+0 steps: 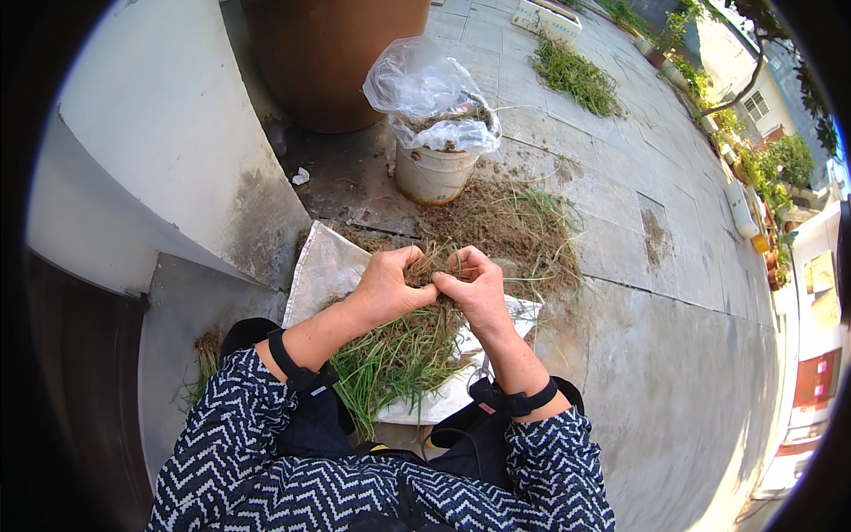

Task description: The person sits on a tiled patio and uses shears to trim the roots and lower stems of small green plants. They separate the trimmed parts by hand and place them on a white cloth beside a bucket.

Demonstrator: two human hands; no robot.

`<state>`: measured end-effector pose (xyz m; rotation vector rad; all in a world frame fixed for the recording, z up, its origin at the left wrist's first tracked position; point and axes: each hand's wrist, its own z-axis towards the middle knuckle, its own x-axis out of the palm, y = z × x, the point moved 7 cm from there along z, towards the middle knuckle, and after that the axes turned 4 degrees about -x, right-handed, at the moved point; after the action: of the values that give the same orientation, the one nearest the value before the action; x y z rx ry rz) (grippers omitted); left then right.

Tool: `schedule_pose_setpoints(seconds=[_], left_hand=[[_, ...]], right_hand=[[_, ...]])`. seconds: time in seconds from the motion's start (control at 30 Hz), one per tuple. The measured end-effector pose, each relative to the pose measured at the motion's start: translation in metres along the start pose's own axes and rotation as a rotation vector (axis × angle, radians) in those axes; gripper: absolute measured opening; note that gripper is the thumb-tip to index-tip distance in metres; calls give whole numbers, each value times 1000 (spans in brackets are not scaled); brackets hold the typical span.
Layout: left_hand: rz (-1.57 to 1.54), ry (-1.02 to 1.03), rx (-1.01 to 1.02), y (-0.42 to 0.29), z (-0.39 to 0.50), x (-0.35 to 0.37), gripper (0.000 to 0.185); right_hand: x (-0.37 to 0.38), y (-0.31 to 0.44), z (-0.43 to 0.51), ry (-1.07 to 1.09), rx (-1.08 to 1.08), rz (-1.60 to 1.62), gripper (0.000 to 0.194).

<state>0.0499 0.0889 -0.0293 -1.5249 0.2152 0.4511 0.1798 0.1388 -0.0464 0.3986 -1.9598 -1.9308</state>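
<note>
My left hand (387, 282) and my right hand (475, 286) meet in front of me, both pinching one small clump of rooted grass (425, 268) with brown, soil-covered roots. Right below them, a pile of green grassy plants (399, 352) lies on a white woven sack (326, 256) between my knees. Beyond my hands, loose soil mixed with roots and stalks (518, 233) is spread over the paving. Part of the clump is hidden by my fingers.
A whitish bucket (435, 174) lined with a clear plastic bag (419, 76) stands ahead, beside a large brown pot (332, 60). A white wall (179, 133) rises at left. A small grass bunch (207, 359) lies by my left knee; more cut greenery (575, 73) lies farther off.
</note>
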Motion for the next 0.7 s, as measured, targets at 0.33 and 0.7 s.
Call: schedule_pose_setpoints(seconds=[0.33,0.7], left_hand=[[-876,256,-332,12,3,7,23],[-688,102,-320,21,9,-8,17]], right_hand=[[-7,-17,-1,-116,153,702,12],[-49,9,10,-117,-16,366,23]])
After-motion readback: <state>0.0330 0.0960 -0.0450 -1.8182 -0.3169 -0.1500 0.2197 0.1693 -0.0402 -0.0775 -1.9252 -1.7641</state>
